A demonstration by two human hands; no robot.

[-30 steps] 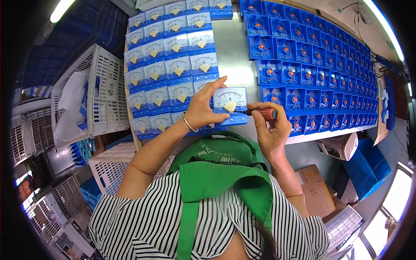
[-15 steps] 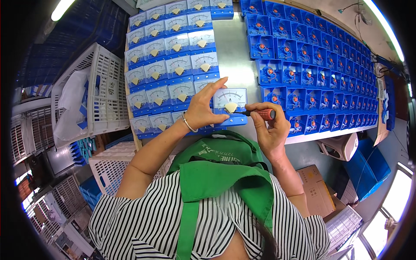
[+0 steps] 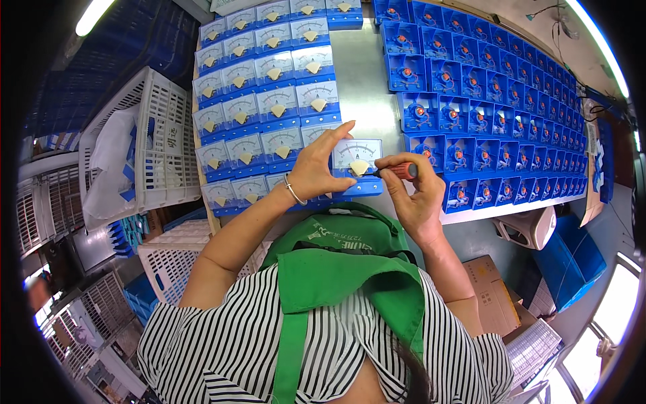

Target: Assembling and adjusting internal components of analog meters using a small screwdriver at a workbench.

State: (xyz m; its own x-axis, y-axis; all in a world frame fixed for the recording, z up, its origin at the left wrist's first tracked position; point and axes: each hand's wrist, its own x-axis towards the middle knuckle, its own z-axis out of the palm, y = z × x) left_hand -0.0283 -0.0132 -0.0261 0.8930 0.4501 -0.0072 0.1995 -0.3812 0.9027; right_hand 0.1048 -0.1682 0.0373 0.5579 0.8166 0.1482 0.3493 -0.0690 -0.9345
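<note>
Meter point(image 3: 357, 153) with a clear front, a white dial, a cream fan-shaped piece and a blue base is held near the near edge of the metal table point(image 3: 359, 74), between two groups of parts. Whether it rests on the table or is raised a little cannot be told. Its left side is gripped by the left hand point(image 3: 313, 167), the thumb pressed on the blue base and the index finger stretched along toward the far left corner. A bracelet point(image 3: 295, 191) is worn on the left wrist.

By the right hand point(image 3: 418, 200), a red-handled screwdriver point(image 3: 404, 171) is clamped between thumb and fingers. Its shaft is pointed left, with the tip at the front of the meter just below the cream piece; exact contact is too small to be made out.

To the left, rows of similar meters point(image 3: 278, 108) are set close together, reaching to the far side. To the right, rows of open blue housings point(image 3: 445, 113) are laid out, with orange-red parts and wires seen inside. A white crate point(image 3: 161, 145) is placed left of the table. A green apron point(image 3: 343, 279) is worn over a striped shirt point(image 3: 232, 343).
</note>
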